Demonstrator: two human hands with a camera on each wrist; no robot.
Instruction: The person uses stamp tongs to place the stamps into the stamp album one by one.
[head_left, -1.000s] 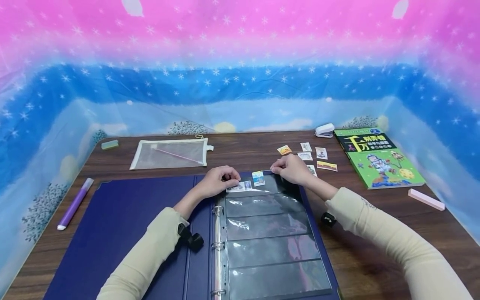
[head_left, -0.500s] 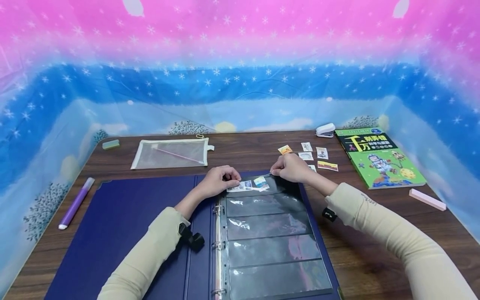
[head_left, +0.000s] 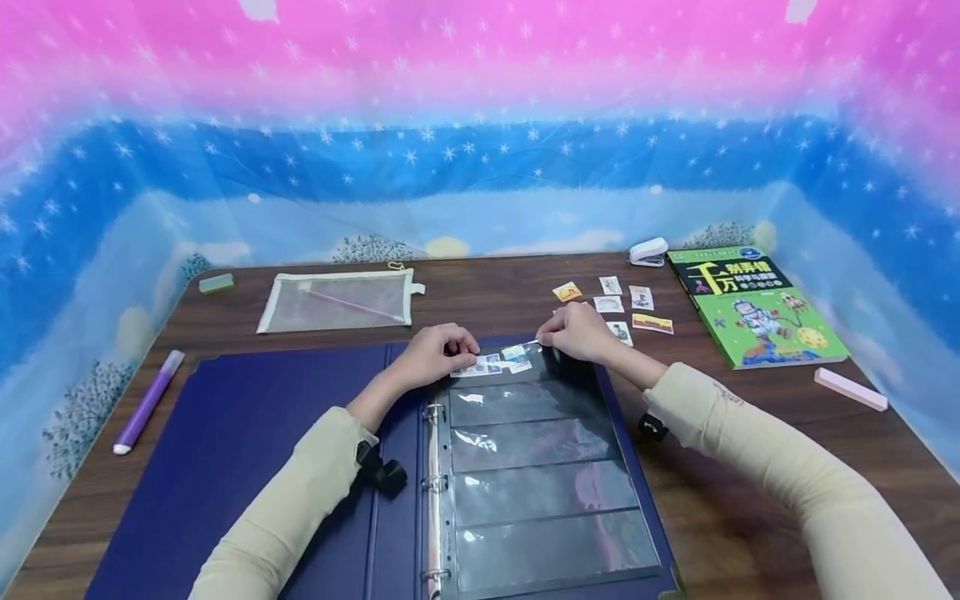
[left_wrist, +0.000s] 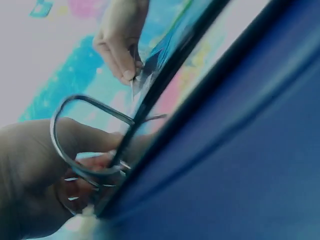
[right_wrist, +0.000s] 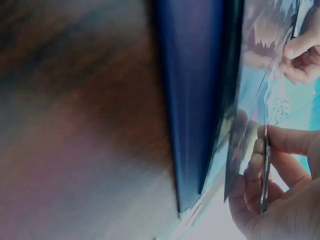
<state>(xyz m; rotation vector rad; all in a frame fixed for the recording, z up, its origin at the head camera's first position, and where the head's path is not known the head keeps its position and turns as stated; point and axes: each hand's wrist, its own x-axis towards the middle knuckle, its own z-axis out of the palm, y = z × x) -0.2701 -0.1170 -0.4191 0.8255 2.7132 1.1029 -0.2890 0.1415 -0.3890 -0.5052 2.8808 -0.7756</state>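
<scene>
A dark stamp page (head_left: pixel 555 492) with clear strip pockets is held by the rings (head_left: pixel 435 483) of an open navy binder (head_left: pixel 277 450). At its top left my left hand (head_left: pixel 435 357) pinches the page's upper edge, thumb in front, beside a row of small stamps (head_left: pixel 486 365). A light blue and yellow stamp (head_left: pixel 514 353) lies tilted at the top pocket, just right of that row. My right hand (head_left: pixel 579 333) pinches the page's upper edge farther right; the right wrist view shows thumb and fingers on either side of the thin sheet (right_wrist: pixel 265 170).
Several loose stamps (head_left: pixel 609 304) lie beyond the right hand. Behind them are a white stapler (head_left: pixel 648 252) and a green book (head_left: pixel 757 308), with a pink stick (head_left: pixel 851 389) nearby. A mesh pouch (head_left: pixel 337 302), a small eraser-like block (head_left: pixel 217 283) and a purple marker (head_left: pixel 148 402) lie left.
The light blue and yellow stamp has tipped over from upright and slid slightly down and sideways, towards the row. Both hands keep their places at the page's top edge; the view has tilted slightly.
</scene>
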